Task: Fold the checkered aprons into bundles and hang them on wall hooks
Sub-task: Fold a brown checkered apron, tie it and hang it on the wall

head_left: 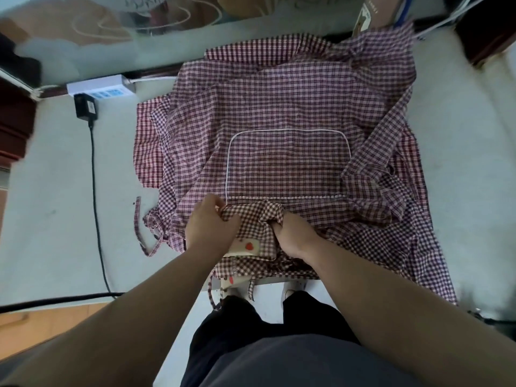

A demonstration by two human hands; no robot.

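The white table [55, 191] carries the whole pile, and the pile spills over its near edge below the piped pocket [287, 163]; a hard tug toward the body could drag everything off onto the floor

The big spread apron [279, 107], which bears that pocket, lies rumpled, with loose folds to the right of the pocket. It may ride along with whatever is lifted, since the layers overlap

The finer-checked apron [251, 224] sits just below the pocket, bunched at the table's near edge, with its ties dangling off the edge. Those ties could snag or trail out of the bundle if they are not tucked in

The left hand [209, 227], at the pocket's lower left corner, pinches this finer cloth with curled fingers. The right hand [293, 236], under the pocket's bottom seam, has its fingers dug into a fold and closed on it. Either hand may well have caught the layer beneath too; I cannot tell

The black cable [95, 191] runs well left of the pocket, from an adapter at the power strip [100, 88] down past the table's front edge. Swept cloth could hook it

A loose strap [137, 219] lies left of the pocket, near the cable, and might tangle with it
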